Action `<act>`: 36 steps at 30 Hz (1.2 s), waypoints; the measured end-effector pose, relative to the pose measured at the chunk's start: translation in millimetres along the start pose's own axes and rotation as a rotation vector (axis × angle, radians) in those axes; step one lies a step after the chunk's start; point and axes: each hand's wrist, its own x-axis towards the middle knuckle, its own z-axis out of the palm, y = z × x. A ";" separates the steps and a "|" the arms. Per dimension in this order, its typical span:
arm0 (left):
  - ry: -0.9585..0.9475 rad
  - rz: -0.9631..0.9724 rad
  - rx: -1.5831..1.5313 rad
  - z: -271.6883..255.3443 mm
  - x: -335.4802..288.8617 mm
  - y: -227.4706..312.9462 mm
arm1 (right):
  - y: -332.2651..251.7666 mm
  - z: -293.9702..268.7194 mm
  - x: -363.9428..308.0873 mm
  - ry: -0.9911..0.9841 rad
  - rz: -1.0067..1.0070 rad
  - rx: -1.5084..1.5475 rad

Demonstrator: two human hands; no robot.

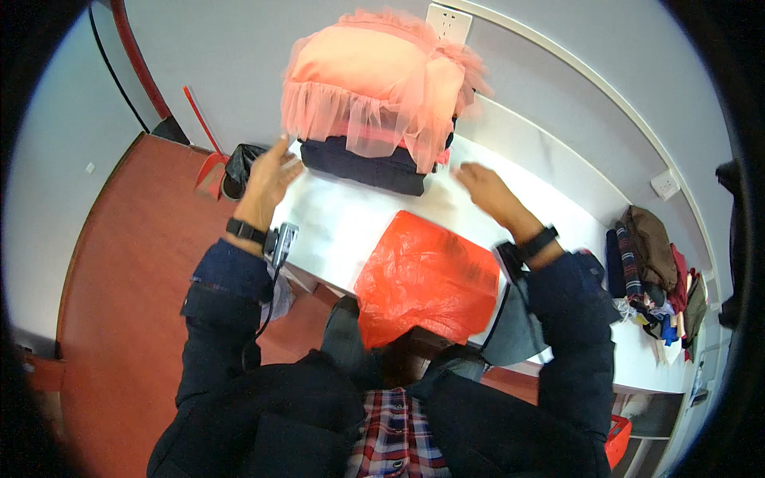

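Observation:
A pile of folded clothes stands at the back of the white table. On top lies a peach garment with tulle ruffles, and dark folded clothes show under it with a strip of bright pink between. My left hand is beside the pile's left side, holding nothing, fingers stretched out. Off the pile's lower right my right hand is also empty, its fingers extended and slightly blurred. Between my forearms a red plastic bag lies flat, hanging over the near table edge. Straps with small devices circle both wrists.
The white table runs along the wall to the right, where a heap of mixed clothes lies. A wall socket is behind the pile. On the red floor at left stand a red dustpan and a black-lined bin.

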 end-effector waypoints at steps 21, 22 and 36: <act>-0.206 -0.416 -0.334 130.5 -13.2 -22.7 | -46.9 151.7 36.8 -0.001 -0.401 -0.501; -0.208 -0.419 -0.327 131.3 -13.4 -18.8 | -51.7 148.9 53.5 0.002 -0.371 -0.494; -0.260 -0.337 -0.347 131.5 -25.2 -16.2 | -39.6 148.1 180.6 -0.029 -0.343 -0.524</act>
